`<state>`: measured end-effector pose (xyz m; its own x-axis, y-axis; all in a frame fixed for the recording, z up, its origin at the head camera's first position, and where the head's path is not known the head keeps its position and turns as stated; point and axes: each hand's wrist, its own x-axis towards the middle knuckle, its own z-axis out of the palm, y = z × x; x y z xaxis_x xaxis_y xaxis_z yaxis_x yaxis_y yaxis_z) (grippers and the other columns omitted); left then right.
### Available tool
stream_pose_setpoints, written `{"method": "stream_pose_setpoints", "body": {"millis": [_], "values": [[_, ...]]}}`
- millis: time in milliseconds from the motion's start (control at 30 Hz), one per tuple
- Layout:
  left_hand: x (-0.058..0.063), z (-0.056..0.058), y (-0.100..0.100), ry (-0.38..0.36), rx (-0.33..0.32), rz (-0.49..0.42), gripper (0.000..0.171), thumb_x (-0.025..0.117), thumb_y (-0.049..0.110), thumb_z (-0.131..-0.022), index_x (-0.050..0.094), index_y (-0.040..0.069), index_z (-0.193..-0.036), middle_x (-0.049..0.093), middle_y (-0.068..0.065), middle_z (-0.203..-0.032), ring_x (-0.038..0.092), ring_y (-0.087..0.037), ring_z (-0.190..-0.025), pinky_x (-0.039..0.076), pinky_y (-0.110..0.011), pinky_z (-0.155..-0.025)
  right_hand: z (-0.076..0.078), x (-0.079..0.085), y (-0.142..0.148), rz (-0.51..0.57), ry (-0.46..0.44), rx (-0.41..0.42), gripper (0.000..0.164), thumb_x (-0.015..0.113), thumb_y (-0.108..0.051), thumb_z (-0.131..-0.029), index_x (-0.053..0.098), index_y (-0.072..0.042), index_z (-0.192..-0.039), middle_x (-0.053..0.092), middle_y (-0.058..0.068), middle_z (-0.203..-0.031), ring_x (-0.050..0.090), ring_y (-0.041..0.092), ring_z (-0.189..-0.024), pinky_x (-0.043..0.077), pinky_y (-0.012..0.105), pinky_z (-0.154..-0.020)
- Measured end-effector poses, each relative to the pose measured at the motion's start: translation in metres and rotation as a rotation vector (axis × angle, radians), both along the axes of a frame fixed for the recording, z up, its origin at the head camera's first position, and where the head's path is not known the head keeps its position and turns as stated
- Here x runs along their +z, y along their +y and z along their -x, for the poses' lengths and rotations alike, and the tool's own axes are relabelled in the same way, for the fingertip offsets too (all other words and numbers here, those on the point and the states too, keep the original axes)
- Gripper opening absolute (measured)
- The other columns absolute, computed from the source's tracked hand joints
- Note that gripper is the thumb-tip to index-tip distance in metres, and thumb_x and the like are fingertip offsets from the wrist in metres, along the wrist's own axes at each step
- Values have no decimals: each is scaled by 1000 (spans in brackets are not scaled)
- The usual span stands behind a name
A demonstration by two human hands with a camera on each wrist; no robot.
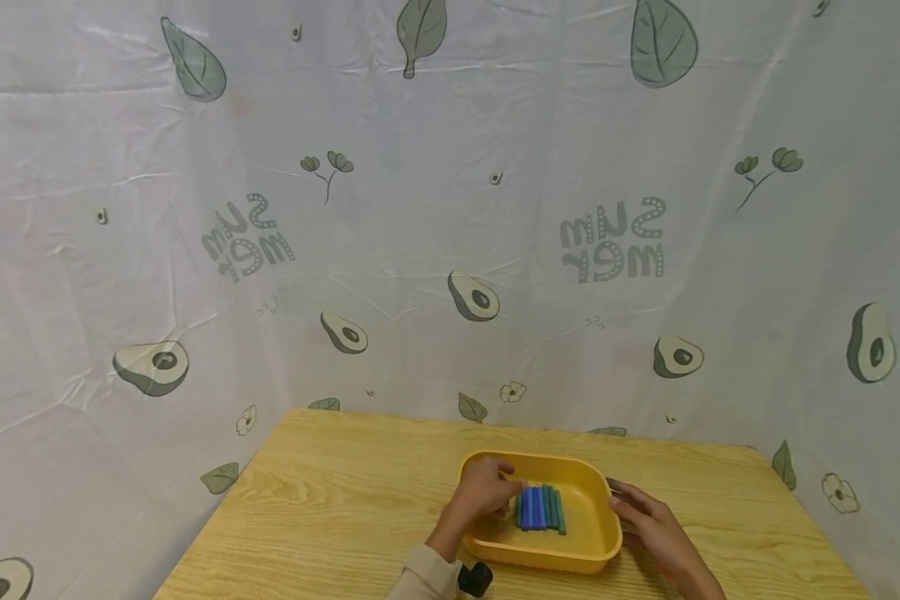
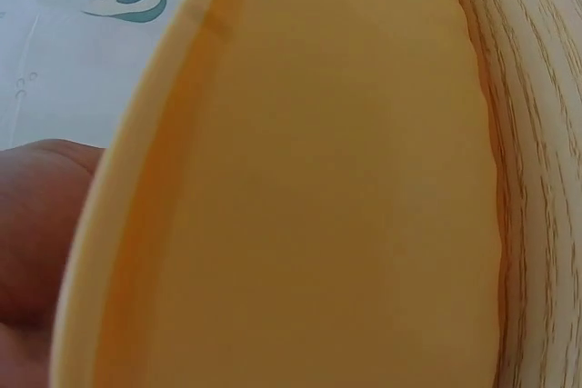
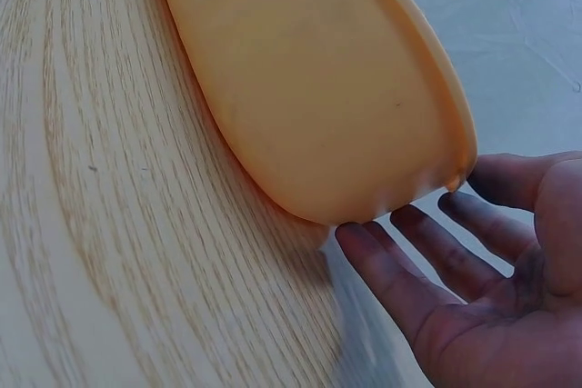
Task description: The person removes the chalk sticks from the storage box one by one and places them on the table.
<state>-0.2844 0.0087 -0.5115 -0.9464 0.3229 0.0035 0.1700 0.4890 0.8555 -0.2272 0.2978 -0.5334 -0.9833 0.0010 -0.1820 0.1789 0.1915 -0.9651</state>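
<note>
Two bare hands at a yellow tray [image 1: 585, 510], seen from the head and from each wrist. Head view: the left hand [image 1: 486, 487] reaches over the tray's left part, and a finger extends to the far end of a row of short sticks [image 1: 534, 510]. The row lies just right of that hand, on the tray floor, its members side by side, blue in the middle and green at either side. Whether the left hand pinches a stick cannot be told, since the hand itself covers part of its fingers. Nearer the wearer than this hand are a pale sleeve cuff [image 1: 433, 568] and, beside it, a black object [image 1: 476, 577]. The right hand [image 1: 656, 529] is at the tray's opposite end.

Right wrist view: detail lost from above. The thumb meets the rim and the extended fingertips touch the outer end wall, without wrapping round it; the sticks are hidden.

Left wrist view: the tray's outer side wall fills most of the field, with part of the left hand beyond the rim; its fingertips and the sticks are out of sight. Wood-grain table [image 1: 330, 500] extends under the tray; behind both hands hangs a pale curtain [image 1: 420, 217] printed with avocado halves and, in the head view alone, mirrored "summer" lettering [image 1: 615, 240].
</note>
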Motion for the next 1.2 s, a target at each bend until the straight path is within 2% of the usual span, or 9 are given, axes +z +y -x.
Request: {"method": "stream_pose_setpoints", "body": {"millis": [100,267,433,533,633,700,800,1067,1200], "values": [[-3,0,3,-9,25,0,46,80,20,-96,71,-8,-131,67,-9,-66,62,-18,-53,58,-32,-56,1,0,0,12,3,4,63,52,-27,-115,33,5,-165,52,33,-155,69,35,-129,64,46,-94],[-8,2,7,-1,86,57,37,83,17,-92,76,-6,-120,69,-8,-74,64,-17,-59,61,-36,-58,3,-2,0,25,-7,21,65,53,-29,-114,32,6,-165,53,32,-154,69,34,-127,64,47,-96],[-10,2,13,-8,137,95,14,87,10,-88,76,1,-86,62,-2,-67,58,-14,-53,52,-30,-48,2,-4,-1,11,-18,8,64,54,-29,-114,34,6,-164,54,32,-154,69,33,-127,64,48,-96],[-14,2,18,11,162,109,34,88,6,-85,61,10,-64,48,4,-55,47,-11,-46,39,-24,-42,1,-4,-1,7,-21,-3,61,52,-27,-114,36,5,-164,53,32,-155,68,36,-129,64,48,-96],[-18,2,22,57,178,133,54,89,4,-83,45,16,-54,33,9,-48,36,-9,-43,29,-22,-40,0,-4,-2,6,-30,-17,61,52,-27,-115,36,4,-164,51,32,-156,66,37,-132,63,49,-96],[-20,2,25,89,184,156,60,90,3,-81,39,18,-52,28,11,-46,32,-8,-41,26,-22,-40,0,-4,-1,3,-34,-16,61,52,-29,-115,36,4,-164,50,33,-157,65,38,-133,63,49,-97],[-21,3,26,97,188,180,58,92,4,-79,43,17,-51,30,10,-46,33,-8,-41,27,-22,-40,0,-5,-1,0,-34,-11,62,51,-30,-115,34,4,-165,48,33,-158,64,39,-134,63,49,-98],[-17,8,27,41,190,181,22,93,3,-78,73,3,-70,65,-3,-63,62,-14,-48,54,-28,-45,0,-2,0,16,-27,-11,62,52,-29,-115,35,4,-165,49,33,-158,66,37,-132,63,49,-98],[-15,9,26,37,188,185,15,94,3,-78,81,0,-86,75,-9,-79,68,-17,-55,59,-31,-51,2,-2,2,16,-21,4,65,54,-32,-114,34,4,-165,49,33,-158,68,35,-129,63,50,-98]]}}
